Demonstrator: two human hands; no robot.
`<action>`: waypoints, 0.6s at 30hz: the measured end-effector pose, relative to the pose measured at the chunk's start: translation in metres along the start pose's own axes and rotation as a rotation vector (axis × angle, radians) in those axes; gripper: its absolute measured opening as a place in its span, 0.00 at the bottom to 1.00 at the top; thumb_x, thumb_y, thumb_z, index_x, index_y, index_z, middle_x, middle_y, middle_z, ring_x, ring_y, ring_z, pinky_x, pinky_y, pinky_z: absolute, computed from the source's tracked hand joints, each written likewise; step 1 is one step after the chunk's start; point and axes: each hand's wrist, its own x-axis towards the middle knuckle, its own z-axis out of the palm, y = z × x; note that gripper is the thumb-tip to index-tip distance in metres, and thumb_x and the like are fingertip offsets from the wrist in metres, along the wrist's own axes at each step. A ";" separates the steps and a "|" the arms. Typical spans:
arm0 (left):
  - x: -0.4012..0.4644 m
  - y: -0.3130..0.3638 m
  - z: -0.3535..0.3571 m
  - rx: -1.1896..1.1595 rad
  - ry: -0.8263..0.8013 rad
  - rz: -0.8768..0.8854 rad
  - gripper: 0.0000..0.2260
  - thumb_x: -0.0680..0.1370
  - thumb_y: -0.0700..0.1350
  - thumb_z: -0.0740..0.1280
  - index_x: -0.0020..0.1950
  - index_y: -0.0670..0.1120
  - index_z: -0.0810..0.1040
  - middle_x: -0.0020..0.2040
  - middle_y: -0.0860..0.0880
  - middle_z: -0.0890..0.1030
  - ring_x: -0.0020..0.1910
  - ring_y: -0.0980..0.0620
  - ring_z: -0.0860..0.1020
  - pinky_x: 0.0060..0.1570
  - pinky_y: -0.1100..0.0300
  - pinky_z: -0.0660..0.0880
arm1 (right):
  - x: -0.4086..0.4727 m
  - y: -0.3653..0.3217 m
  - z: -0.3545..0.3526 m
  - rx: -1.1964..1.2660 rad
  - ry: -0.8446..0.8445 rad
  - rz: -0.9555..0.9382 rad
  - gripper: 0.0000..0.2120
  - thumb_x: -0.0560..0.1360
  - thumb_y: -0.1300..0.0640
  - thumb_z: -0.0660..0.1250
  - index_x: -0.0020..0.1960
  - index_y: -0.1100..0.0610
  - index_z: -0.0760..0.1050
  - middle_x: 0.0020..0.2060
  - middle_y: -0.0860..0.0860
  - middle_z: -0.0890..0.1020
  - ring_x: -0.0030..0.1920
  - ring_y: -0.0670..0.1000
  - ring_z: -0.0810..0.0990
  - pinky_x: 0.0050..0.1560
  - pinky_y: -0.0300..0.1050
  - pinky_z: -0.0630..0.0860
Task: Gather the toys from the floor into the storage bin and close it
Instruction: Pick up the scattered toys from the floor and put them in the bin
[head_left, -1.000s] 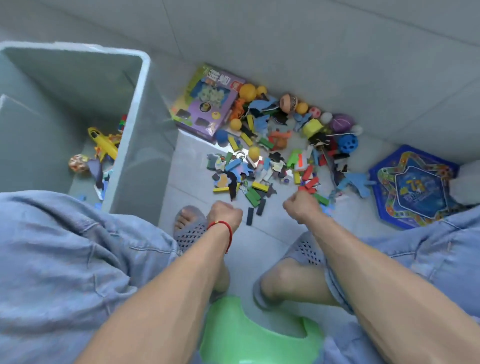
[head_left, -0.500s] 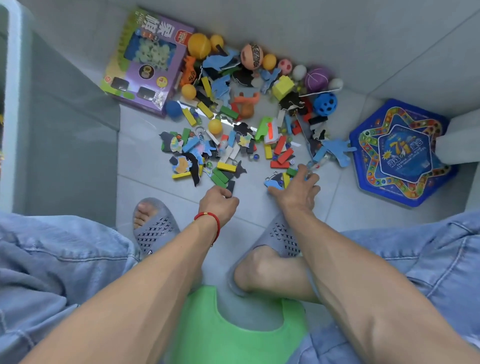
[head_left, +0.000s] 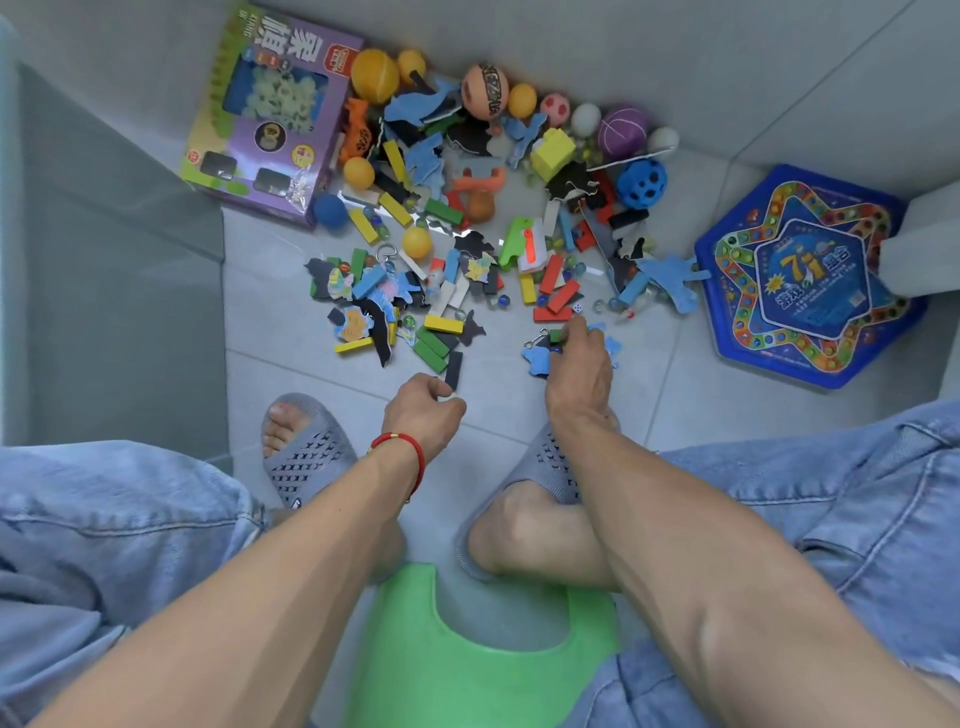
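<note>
Hands: two; purple box one; blue board one.

Bright, even, soft-shadowed light; wide-angle bending at edges.

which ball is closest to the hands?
The small yellow ball in the middle of the pile, just right of the metal keyring; all other balls lie farther back.

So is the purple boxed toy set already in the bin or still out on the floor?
Out. The purple box lies flat on the floor tiles beside the loose balls.
</note>
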 end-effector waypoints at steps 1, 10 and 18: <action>0.000 0.000 0.000 -0.009 0.000 0.001 0.10 0.74 0.44 0.66 0.55 0.49 0.77 0.56 0.46 0.80 0.54 0.41 0.80 0.56 0.47 0.80 | 0.002 0.000 0.000 0.003 0.013 -0.023 0.14 0.74 0.73 0.63 0.57 0.62 0.73 0.51 0.60 0.76 0.49 0.61 0.77 0.40 0.49 0.68; -0.007 0.018 0.003 -0.360 -0.008 -0.033 0.05 0.79 0.40 0.63 0.49 0.45 0.79 0.45 0.43 0.81 0.41 0.46 0.78 0.49 0.48 0.82 | -0.004 -0.016 -0.012 0.148 -0.011 -0.070 0.11 0.75 0.66 0.65 0.57 0.63 0.78 0.53 0.59 0.79 0.52 0.59 0.78 0.51 0.52 0.74; 0.003 0.033 0.007 -0.934 -0.225 -0.267 0.11 0.81 0.45 0.58 0.42 0.44 0.75 0.35 0.46 0.77 0.30 0.51 0.76 0.31 0.61 0.79 | -0.059 -0.061 -0.034 0.306 -0.204 -0.487 0.10 0.73 0.51 0.70 0.51 0.54 0.82 0.46 0.50 0.80 0.45 0.51 0.79 0.47 0.46 0.77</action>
